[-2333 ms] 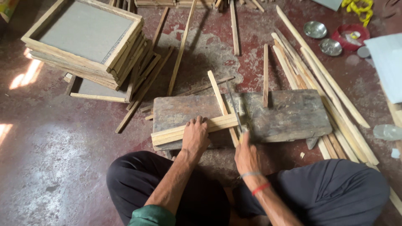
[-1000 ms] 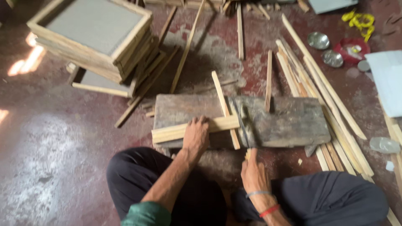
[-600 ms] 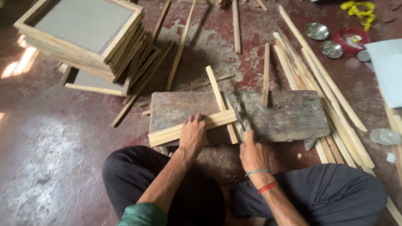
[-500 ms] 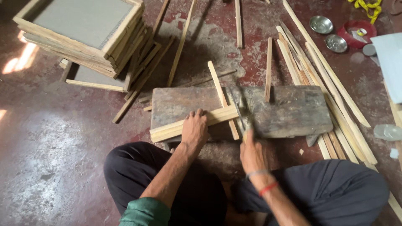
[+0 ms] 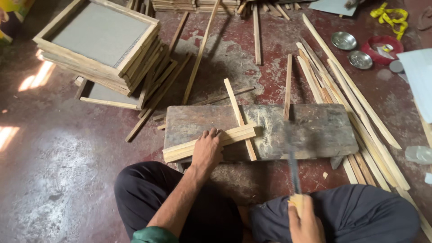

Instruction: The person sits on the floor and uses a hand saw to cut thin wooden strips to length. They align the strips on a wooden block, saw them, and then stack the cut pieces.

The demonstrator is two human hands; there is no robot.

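Since half a second ago, my right hand (image 5: 305,221) has pulled back toward my lap at 6 o'clock, drawing the hammer (image 5: 292,168) away from the strips; its long handle now runs from my fist up to a blurred head over the near edge of the work block (image 5: 315,130). That hand is curled tight round the yellowish end of the handle.

My left hand (image 5: 207,148) has stayed put, fingers spread and pressed flat on the bundle of wooden strips (image 5: 211,141), which lies slanted across the left half of the block. A single thin strip (image 5: 239,119) crosses that bundle, running from 12 to 6 o'clock, and the two touch where they cross.

At 10 o'clock sits a stack of wooden frames (image 5: 101,42) with grey mesh panels. Loose long slats (image 5: 360,112) fan out along the floor from 1 to 4 o'clock, just beside the block's right end. Two small metal bowls (image 5: 344,40) and a red ring-shaped dish (image 5: 382,45) lie at 2 o'clock, well apart from my hands.
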